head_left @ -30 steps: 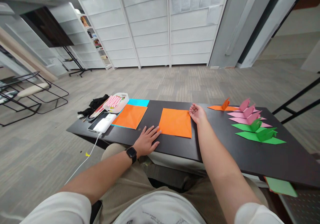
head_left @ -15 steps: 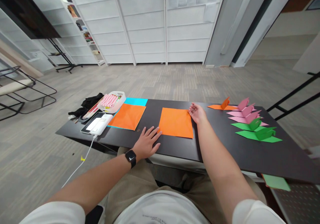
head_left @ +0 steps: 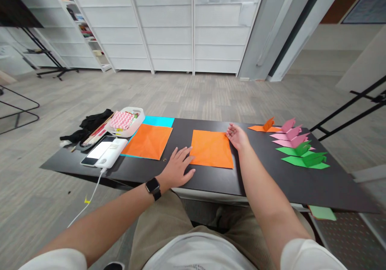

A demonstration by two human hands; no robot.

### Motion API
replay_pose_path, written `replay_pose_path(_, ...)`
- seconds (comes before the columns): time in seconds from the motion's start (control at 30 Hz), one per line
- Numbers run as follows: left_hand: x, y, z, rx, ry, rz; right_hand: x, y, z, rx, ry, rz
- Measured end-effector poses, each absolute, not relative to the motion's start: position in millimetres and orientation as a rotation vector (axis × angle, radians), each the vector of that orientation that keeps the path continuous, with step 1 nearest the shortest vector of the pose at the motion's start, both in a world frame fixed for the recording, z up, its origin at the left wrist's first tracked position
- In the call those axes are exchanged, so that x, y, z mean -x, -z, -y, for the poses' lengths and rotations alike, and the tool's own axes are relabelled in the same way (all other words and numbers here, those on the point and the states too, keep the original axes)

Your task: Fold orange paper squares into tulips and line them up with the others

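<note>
A flat orange square of paper [head_left: 211,149] lies on the dark table in front of me. At its left edge rests my left hand [head_left: 177,167], open, palm down, with the fingers spread and their tips on the paper's border. My right hand [head_left: 237,137] stands on its side at the upper right edge, fingers loosely curved and holding nothing; the fingertips touch or nearly touch the paper. Off to the right stand folded paper birds: an orange one [head_left: 265,126], pink ones [head_left: 290,134] and green ones [head_left: 306,160].
More orange paper [head_left: 149,141] lies on blue sheets [head_left: 159,121] at left. Beside it are a white basket [head_left: 137,125], a phone [head_left: 98,151] and a white power bank [head_left: 113,153] with a cable. Black cloth [head_left: 95,119] lies at the table's far left.
The camera view has shifted slightly to the right. Both hands stay in about the same place at the paper's edges, and the orange square looks unfolded in both frames.
</note>
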State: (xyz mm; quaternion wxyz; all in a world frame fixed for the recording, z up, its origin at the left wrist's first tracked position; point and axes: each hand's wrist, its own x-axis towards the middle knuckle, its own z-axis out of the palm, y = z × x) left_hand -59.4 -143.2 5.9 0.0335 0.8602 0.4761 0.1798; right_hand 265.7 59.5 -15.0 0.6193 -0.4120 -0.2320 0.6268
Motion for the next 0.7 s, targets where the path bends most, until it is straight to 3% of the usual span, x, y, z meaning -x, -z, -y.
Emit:
replay_pose_path(0.17, 40, -11, 65, -2.55, -0.761, -1.359, -261, 14, -55, 0.972, -1.405, 0.636)
replay_pose_path(0.43, -4, 9, -1, -2.512, -0.633, -1.357, -254, 16, -59, 1.099, -1.293, 0.963)
replay_pose_path(0.7, 9, 10, -6, -2.525, -0.513, -1.257, -242, 10, -44, 1.323, -0.542, 1.681)
